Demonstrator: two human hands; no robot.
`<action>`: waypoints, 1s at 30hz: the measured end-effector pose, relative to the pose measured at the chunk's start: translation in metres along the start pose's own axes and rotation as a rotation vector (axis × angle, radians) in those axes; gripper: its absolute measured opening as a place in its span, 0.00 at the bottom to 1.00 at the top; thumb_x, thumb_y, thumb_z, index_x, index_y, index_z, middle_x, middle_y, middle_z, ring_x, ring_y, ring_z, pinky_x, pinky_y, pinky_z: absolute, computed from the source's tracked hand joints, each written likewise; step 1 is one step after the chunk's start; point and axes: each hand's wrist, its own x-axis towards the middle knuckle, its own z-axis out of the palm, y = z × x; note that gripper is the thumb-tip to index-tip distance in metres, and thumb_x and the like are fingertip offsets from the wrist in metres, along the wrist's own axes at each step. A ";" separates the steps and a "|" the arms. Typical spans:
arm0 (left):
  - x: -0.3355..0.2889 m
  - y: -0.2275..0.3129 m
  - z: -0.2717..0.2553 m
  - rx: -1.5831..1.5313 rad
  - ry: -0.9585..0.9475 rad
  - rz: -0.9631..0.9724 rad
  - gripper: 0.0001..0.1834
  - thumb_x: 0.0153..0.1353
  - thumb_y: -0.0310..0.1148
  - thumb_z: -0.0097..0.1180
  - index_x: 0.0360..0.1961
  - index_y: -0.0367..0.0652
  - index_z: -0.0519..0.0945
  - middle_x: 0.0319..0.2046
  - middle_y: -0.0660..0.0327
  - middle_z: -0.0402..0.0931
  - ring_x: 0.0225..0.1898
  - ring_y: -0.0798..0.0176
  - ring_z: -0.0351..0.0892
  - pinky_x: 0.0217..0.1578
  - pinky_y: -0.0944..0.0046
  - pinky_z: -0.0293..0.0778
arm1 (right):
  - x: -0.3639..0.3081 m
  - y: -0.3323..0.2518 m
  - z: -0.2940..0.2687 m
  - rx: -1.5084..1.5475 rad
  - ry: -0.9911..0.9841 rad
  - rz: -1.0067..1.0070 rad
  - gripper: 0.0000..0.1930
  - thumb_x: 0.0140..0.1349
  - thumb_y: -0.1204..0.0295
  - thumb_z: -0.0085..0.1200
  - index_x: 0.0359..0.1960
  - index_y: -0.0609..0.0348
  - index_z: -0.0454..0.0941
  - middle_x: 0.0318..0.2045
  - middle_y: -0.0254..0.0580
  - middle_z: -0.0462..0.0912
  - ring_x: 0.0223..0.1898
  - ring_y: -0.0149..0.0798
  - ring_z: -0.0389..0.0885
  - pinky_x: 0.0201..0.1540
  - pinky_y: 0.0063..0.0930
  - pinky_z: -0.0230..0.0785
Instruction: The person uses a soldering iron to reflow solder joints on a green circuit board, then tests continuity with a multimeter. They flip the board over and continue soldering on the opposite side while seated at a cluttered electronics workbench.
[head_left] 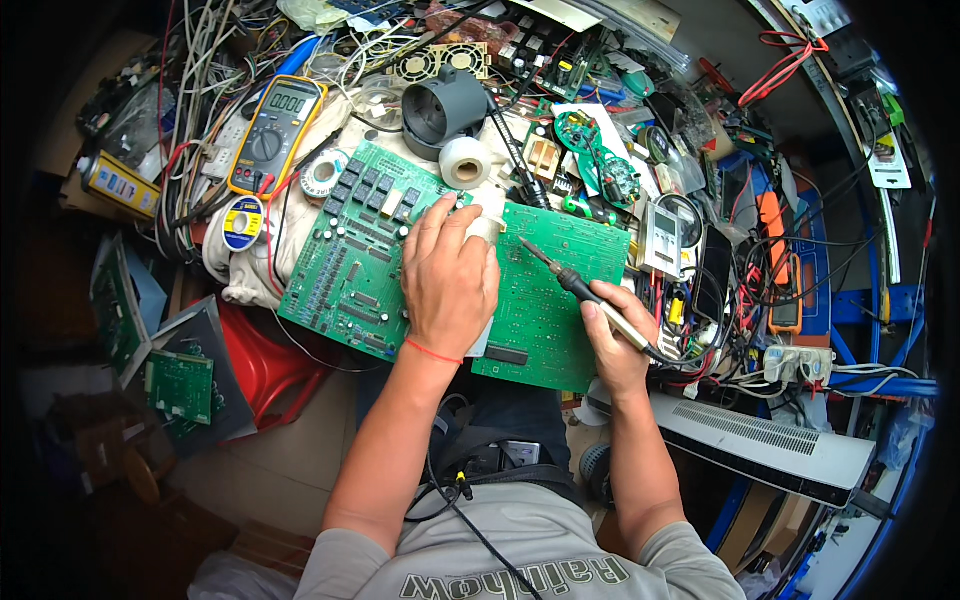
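In my right hand (pixel 620 335) is a soldering iron (pixel 572 283), its fingers closed around the pale handle. The metal tip points up and left, over a green circuit board (pixel 545 335) that lies solder side up with one long black chip near its lower edge. My left hand (pixel 450 270) lies palm down with its fingers stretched out, covering the inner edge of a second green circuit board (pixel 340 260). That board carries relays, chips and several small parts. What lies beneath the left palm is hidden. Whether the tip touches the board I cannot tell.
A yellow multimeter (pixel 277 135), a solder spool (pixel 243 222), a white tape roll (pixel 465 162) and a dark grey cylindrical holder (pixel 440 108) stand behind the boards. Cables and electronic parts crowd the bench. A red stool (pixel 262 365) is at left, a long white vented unit (pixel 765 445) at right.
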 end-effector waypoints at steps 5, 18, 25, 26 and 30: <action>0.000 -0.004 0.006 -0.022 -0.001 -0.001 0.04 0.58 0.26 0.68 0.32 0.40 0.83 0.57 0.53 0.84 0.66 0.42 0.78 0.64 0.44 0.71 | 0.003 0.004 0.002 -0.035 -0.040 -0.105 0.15 0.66 0.77 0.72 0.52 0.66 0.88 0.43 0.45 0.89 0.40 0.33 0.85 0.46 0.27 0.78; 0.001 -0.005 0.006 -0.031 -0.022 -0.021 0.04 0.58 0.26 0.68 0.31 0.40 0.84 0.55 0.54 0.84 0.63 0.44 0.80 0.64 0.44 0.72 | 0.007 0.004 0.004 -0.059 -0.064 -0.164 0.14 0.65 0.79 0.71 0.52 0.67 0.88 0.43 0.48 0.90 0.40 0.37 0.87 0.47 0.29 0.78; 0.002 -0.005 0.009 -0.019 -0.011 -0.029 0.04 0.58 0.26 0.68 0.31 0.41 0.84 0.54 0.54 0.84 0.62 0.44 0.80 0.64 0.44 0.72 | 0.007 0.001 0.004 -0.060 -0.045 -0.162 0.15 0.60 0.83 0.73 0.49 0.66 0.88 0.40 0.51 0.91 0.39 0.44 0.89 0.45 0.34 0.81; 0.002 -0.006 0.009 -0.019 -0.011 -0.028 0.04 0.58 0.26 0.68 0.31 0.41 0.84 0.53 0.54 0.84 0.62 0.44 0.80 0.63 0.44 0.72 | 0.007 0.000 0.004 -0.071 -0.048 -0.159 0.15 0.60 0.83 0.73 0.49 0.66 0.88 0.40 0.51 0.91 0.39 0.44 0.89 0.45 0.34 0.81; 0.002 -0.006 0.009 -0.015 -0.011 -0.031 0.04 0.58 0.27 0.69 0.31 0.41 0.84 0.53 0.54 0.84 0.61 0.45 0.80 0.63 0.45 0.72 | 0.008 0.000 0.004 -0.066 -0.051 -0.152 0.15 0.59 0.83 0.73 0.49 0.66 0.88 0.40 0.51 0.91 0.39 0.44 0.89 0.46 0.34 0.81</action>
